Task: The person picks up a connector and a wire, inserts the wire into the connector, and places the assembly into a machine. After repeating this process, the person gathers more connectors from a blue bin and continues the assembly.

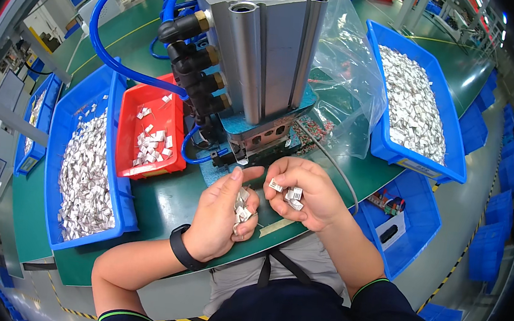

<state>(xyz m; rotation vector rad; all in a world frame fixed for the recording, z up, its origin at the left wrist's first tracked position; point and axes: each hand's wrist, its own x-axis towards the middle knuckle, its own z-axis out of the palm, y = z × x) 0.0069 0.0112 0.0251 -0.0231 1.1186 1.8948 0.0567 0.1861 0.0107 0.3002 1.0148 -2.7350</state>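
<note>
My left hand [213, 217] is curled around several small white rectangular parts [242, 212], its thumb pointing up beside them. Close by on the right, my right hand [318, 194] has more of these white parts [294, 195] in its curled fingers. Thumb and index finger there pinch one white part [275, 185], which has dark marks on it. Both hands are just in front of a bench press with a grey metal cylinder [261, 55]. The lower tool of the press [262, 139] lies just beyond my fingertips. What the parts are exactly, I cannot make out.
On the left stand a blue bin [53, 159] full of white parts and a red tray [178, 106] with fewer. Another full blue bin [415, 152] is at the right. Blue air hoses [99, 34] loop left of the press; a clear plastic bag [353, 64] lies behind it.
</note>
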